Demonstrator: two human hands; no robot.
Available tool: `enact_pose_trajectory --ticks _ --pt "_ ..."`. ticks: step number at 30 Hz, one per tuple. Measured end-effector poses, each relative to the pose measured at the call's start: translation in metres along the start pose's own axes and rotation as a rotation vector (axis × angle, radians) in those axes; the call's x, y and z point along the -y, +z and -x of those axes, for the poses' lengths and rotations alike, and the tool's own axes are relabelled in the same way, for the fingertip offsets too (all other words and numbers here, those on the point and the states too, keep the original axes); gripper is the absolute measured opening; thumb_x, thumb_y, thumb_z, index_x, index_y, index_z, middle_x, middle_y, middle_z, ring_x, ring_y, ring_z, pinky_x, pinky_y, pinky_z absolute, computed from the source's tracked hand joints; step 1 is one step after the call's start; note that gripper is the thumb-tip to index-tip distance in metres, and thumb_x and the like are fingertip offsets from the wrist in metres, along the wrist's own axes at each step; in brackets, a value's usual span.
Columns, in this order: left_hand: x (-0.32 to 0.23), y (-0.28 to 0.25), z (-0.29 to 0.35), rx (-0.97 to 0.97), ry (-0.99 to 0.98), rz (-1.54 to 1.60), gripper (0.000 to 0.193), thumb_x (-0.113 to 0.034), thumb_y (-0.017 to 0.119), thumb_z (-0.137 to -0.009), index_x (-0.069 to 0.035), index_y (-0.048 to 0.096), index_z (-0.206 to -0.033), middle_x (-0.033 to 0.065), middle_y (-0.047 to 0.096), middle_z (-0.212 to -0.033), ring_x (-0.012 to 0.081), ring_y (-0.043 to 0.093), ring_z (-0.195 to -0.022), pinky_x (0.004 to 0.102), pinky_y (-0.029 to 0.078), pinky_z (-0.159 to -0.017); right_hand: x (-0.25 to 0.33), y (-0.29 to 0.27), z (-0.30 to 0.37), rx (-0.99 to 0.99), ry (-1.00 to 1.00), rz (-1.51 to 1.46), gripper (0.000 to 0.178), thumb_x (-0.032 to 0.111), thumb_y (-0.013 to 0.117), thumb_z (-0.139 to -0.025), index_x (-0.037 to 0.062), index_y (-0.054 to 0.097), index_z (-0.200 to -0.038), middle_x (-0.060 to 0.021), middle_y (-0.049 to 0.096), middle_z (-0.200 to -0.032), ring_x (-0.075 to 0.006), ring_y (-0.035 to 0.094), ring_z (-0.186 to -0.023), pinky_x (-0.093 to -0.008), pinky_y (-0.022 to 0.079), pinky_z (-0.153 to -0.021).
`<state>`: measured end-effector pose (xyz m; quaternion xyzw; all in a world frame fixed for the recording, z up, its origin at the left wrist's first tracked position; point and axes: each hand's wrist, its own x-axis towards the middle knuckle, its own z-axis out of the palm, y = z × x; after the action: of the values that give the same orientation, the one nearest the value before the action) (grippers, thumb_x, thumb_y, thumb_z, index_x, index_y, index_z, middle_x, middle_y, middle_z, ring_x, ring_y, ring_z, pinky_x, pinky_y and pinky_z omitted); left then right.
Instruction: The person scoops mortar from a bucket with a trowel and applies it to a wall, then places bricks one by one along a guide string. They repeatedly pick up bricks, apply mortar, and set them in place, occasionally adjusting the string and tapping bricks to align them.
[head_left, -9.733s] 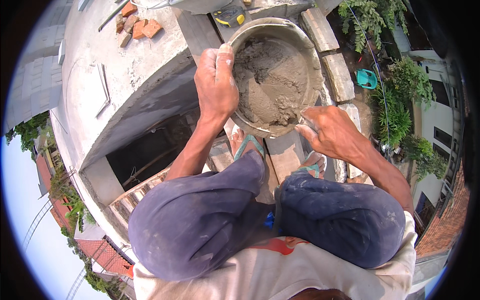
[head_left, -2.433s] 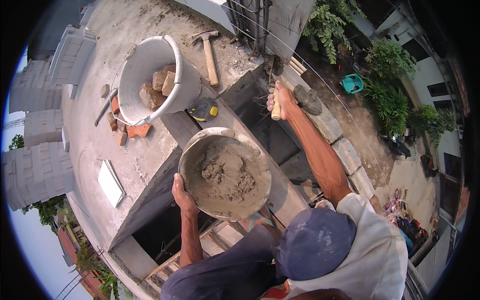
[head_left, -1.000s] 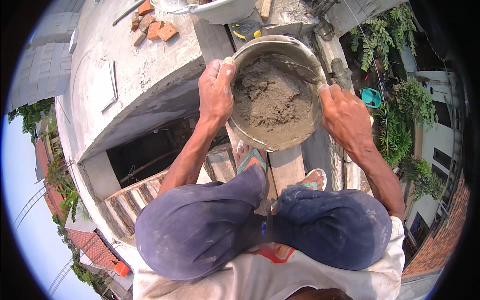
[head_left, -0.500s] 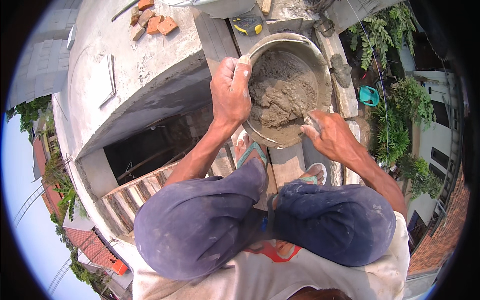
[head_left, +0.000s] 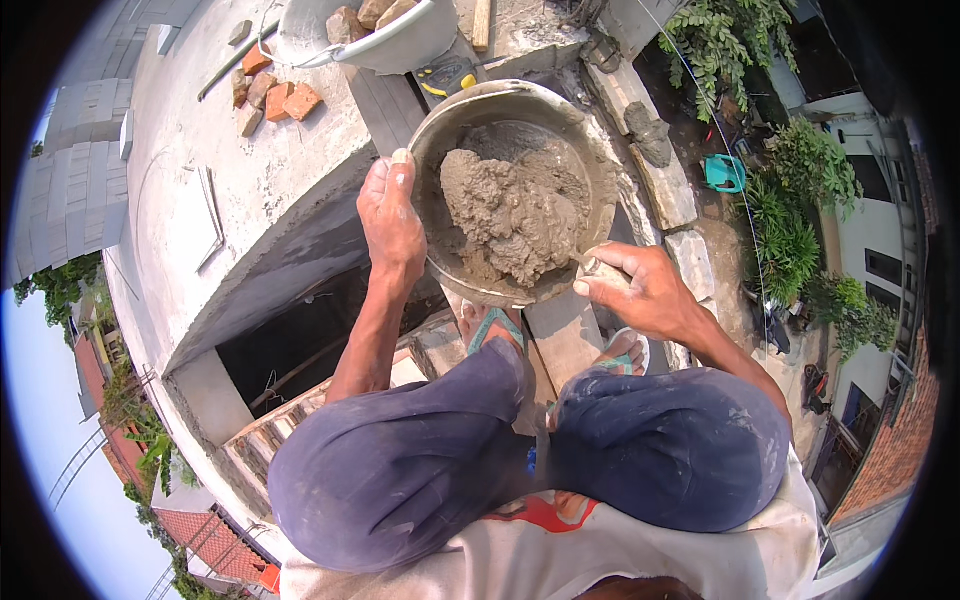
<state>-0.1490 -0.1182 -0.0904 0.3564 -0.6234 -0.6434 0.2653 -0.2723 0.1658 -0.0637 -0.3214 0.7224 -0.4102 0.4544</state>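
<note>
Partly hidden planks (head_left: 562, 350) run below the bucket (head_left: 590, 150) of wet mortar (head_left: 515, 205). The left hand (head_left: 393, 220) pinches its rim (head_left: 500, 88), thumb on top; the right hand (head_left: 645, 290) is wrapped around a handle (head_left: 603, 272) whose far end cannot be made out. Beyond, a pail (head_left: 410, 42) is cut off.

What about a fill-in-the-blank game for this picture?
1. The right hand holds a handle, while the ____ hand grips the rim of the bowl.
2. The person wears a sandal on each ____.
3. The tape measure is partly dark and partly ____.
4. In the picture, the tape measure lies to the ____ of the brick pieces.

Missing words: left; foot; yellow; right.
</note>
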Motion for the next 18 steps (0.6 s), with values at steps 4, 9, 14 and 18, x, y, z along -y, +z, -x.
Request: enact_pose_trajectory --ticks 4,9,14,18 --pt "0.027 -0.049 -0.017 0.004 -0.139 0.060 0.031 -0.027 0.053 -0.110 0.000 0.066 -0.120 0.0061 0.068 -0.113 0.0152 0.061 -0.102 0.0329 0.050 -0.095 -0.013 -0.024 -0.002 -0.137 -0.052 -0.097 0.026 0.019 0.076 -0.097 -0.0029 0.072 -0.111 -0.0062 0.068 -0.096 -0.0120 0.063 -0.084 -0.0295 0.050 -0.074" --pt "0.056 -0.070 -0.024 -0.006 -0.277 0.199 0.038 -0.030 0.049 -0.111 0.001 0.064 -0.125 0.0099 0.069 -0.117 0.0200 0.066 -0.105 0.0377 0.054 -0.096 -0.053 -0.051 -0.026 -0.491 0.047 -0.071 0.032 0.023 0.070 -0.092 -0.0023 0.073 -0.111 -0.0152 0.072 -0.089 -0.0222 0.069 -0.082 -0.0380 0.053 -0.077" --pt "0.073 -0.083 -0.033 0.005 -0.256 0.159 0.049 -0.037 0.048 -0.112 0.004 0.061 -0.134 0.0165 0.069 -0.127 0.0256 0.070 -0.107 0.0406 0.057 -0.097 -0.157 -0.070 -0.120 -0.940 -0.045 0.556 0.030 0.019 0.069 -0.092 -0.0078 0.068 -0.105 -0.0316 0.071 -0.111 -0.0498 0.070 -0.097 -0.0510 0.057 -0.086" --pt "0.070 -0.091 -0.032 -0.021 -0.264 0.126 0.049 -0.038 0.049 -0.112 0.004 0.062 -0.134 0.0149 0.070 -0.126 0.0238 0.070 -0.107 0.0396 0.056 -0.096 -0.205 -0.085 -0.176 -0.789 0.212 0.643 0.033 0.021 0.068 -0.095 -0.0085 0.066 -0.109 -0.0355 0.068 -0.111 -0.0536 0.068 -0.103 -0.0576 0.055 -0.090"
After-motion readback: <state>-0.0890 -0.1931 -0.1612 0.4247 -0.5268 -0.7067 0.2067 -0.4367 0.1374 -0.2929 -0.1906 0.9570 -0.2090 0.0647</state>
